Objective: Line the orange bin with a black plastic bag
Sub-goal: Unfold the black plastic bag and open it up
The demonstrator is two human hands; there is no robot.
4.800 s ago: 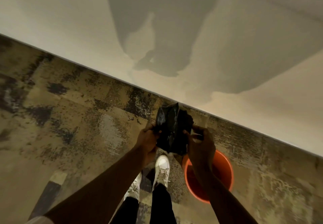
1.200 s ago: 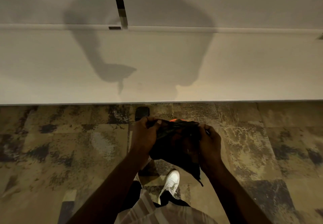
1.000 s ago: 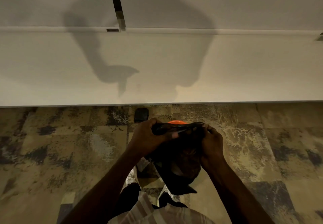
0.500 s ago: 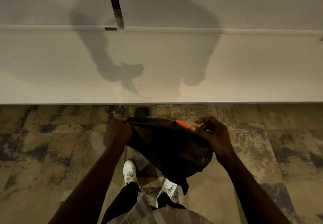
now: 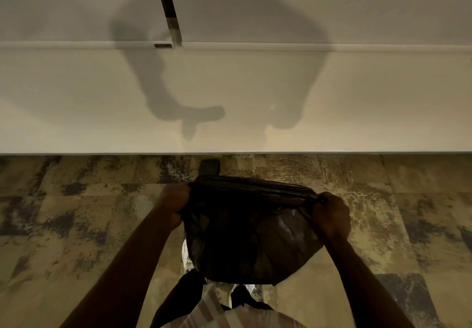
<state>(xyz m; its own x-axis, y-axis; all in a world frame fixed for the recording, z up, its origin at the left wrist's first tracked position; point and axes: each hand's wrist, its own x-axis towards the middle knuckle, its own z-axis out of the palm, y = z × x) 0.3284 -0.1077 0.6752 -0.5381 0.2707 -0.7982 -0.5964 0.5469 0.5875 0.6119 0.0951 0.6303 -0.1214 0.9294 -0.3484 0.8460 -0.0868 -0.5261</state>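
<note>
From the head camera, looking straight down, the black plastic bag [image 5: 245,235] hangs in front of the person's legs with its mouth pulled into a taut, gathered band between two fists. The left hand [image 5: 176,203] is clenched on the bag's left edge and the right hand [image 5: 332,216] is clenched on its right edge, so the film is stretched wide but the two lips of the opening appear pressed together rather than parted. The orange bin [image 5: 268,180] is almost wholly hidden beneath the bag; only a small orange sliver shows at the bag's far edge, on the side toward the white wall [image 5: 255,97], so its exact position under the bag cannot be told. A small dark object [image 5: 209,167] lies on the patterned carpet [image 5: 76,212] just beyond the bag, close to the wall's base. The main risks, as I judge them, come from that hidden rim: lowering the bag blind could set it beside the bin or catch only one side. Pulling the thin film this tight could also tear it, and if the mouth stays closed the bag will bunch on top instead of dropping inside.
</note>
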